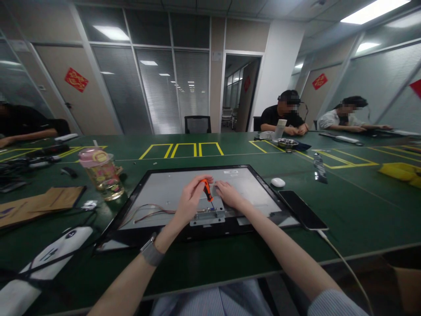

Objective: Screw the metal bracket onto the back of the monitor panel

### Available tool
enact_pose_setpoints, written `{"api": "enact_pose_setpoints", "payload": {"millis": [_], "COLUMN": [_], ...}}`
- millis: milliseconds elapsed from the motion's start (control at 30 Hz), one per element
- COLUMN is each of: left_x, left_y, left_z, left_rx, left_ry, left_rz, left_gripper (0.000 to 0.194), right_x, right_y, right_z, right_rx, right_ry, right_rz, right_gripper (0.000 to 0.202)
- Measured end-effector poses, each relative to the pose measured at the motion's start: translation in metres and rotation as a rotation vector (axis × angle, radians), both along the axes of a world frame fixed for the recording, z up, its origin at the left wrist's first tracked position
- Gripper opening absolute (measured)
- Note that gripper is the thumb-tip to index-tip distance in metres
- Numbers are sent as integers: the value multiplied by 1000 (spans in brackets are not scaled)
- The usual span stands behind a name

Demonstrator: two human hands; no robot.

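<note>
A flat display panel (164, 188) with a black frame and grey back lies on the green table. My left hand (191, 196) is closed on an orange and black screwdriver (207, 190), whose shaft slants down to a metal bracket (207, 217) at the panel's near edge. On the panel's grey back, just right of the screwdriver, rests my right hand (229, 194), its fingers stretched out and nothing seen in them. Thin cables (148, 210) run left from the bracket across the panel.
A pink-lidded cup (100, 173), brown paper (39, 204) and a white power strip (55, 254) are at the left. To the right lie a white case (278, 182) and a phone (302, 210) with its cable. Several people sit across the table.
</note>
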State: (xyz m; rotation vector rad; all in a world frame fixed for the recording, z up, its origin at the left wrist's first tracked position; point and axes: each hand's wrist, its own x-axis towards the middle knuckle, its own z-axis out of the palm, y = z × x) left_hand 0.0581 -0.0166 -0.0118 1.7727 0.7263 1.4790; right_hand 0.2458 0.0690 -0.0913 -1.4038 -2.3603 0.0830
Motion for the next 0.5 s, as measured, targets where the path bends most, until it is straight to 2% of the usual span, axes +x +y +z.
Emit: {"api": "enact_pose_setpoints", "payload": {"millis": [133, 300, 500], "left_x": [0, 3, 3], "left_y": [2, 2, 4], "left_z": [-3, -6, -5], "left_rx": [23, -78, 38], "left_ry": [28, -24, 26], "left_rz": [29, -83, 72], "left_gripper": [29, 39, 25], "right_x": [5, 5, 2], "right_y": [0, -6, -12], "right_z": [5, 9, 12], "right_rx": [-83, -187, -181], "right_ry": [101, 110, 21], "right_rz": [68, 143, 145], "right_gripper": [28, 31, 38]}}
